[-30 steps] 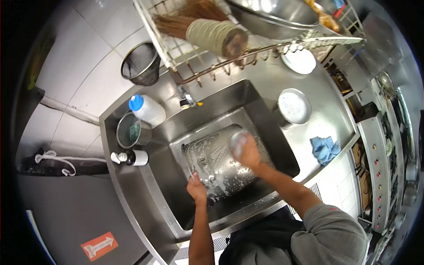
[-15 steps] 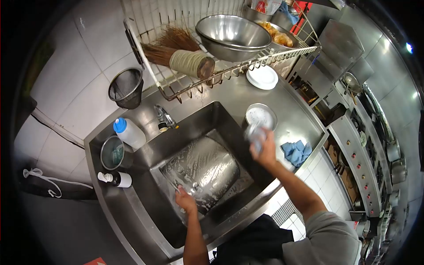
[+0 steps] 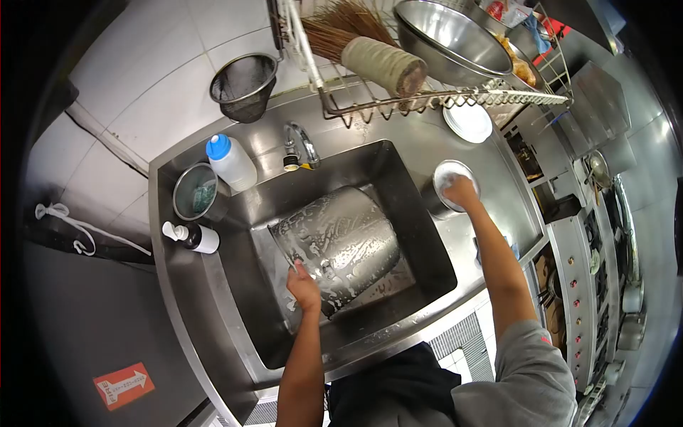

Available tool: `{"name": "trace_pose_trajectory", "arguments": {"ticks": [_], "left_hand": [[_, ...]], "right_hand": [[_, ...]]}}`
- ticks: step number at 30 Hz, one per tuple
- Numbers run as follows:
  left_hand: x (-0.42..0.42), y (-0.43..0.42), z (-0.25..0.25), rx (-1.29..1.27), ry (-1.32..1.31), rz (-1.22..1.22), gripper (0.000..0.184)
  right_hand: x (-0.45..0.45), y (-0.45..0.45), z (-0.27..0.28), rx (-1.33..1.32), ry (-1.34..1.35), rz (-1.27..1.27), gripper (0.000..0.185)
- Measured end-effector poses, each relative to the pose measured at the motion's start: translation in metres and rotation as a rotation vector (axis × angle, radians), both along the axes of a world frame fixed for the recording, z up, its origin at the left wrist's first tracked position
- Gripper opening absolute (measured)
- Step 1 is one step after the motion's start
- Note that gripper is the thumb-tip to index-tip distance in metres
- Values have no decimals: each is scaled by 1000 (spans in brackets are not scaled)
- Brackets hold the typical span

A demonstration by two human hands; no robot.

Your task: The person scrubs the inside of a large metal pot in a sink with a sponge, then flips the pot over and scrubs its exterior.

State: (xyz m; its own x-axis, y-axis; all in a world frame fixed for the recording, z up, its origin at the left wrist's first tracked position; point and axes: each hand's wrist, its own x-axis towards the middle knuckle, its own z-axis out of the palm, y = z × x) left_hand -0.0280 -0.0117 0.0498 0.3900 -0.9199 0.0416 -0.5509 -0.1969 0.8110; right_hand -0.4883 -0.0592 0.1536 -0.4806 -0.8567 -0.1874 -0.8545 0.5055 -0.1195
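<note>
In the head view, a large soapy metal pot (image 3: 348, 242) lies on its side in the sink (image 3: 420, 299). My left hand (image 3: 304, 289) is closed on the pot's rim at its near left side. On the counter right of the sink stands a round metal container (image 3: 442, 206) with white suds in it. My right hand (image 3: 461, 192) reaches down into this container. Its fingers are hidden there, so I cannot see what they hold. A blue cloth (image 3: 481, 250) lies partly behind my right forearm.
A faucet (image 3: 299, 146) rises behind the sink. On the left stand a squeeze bottle (image 3: 233, 165), a metal pot with a green scrubber (image 3: 203, 196) and a pump bottle (image 3: 199, 238). A wire rack (image 3: 441, 98) holds metal bowls (image 3: 455, 43) and a brush (image 3: 384, 65). White lids (image 3: 467, 122) lie below.
My right hand, with a blurred greyish thing in it before, has gone from above the counter into the suds container. My left hand stays on the pot's rim. The camera view has shifted.
</note>
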Motion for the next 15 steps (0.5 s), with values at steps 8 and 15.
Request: {"name": "trace_pose_trajectory", "arguments": {"ticks": [8, 15], "left_hand": [[-5, 4, 23, 51, 40, 24, 46], [-5, 4, 15, 97, 52, 59, 44]], "right_hand": [[170, 63, 110, -728, -176, 361, 47], [277, 25, -60, -647, -249, 965, 52]]}}
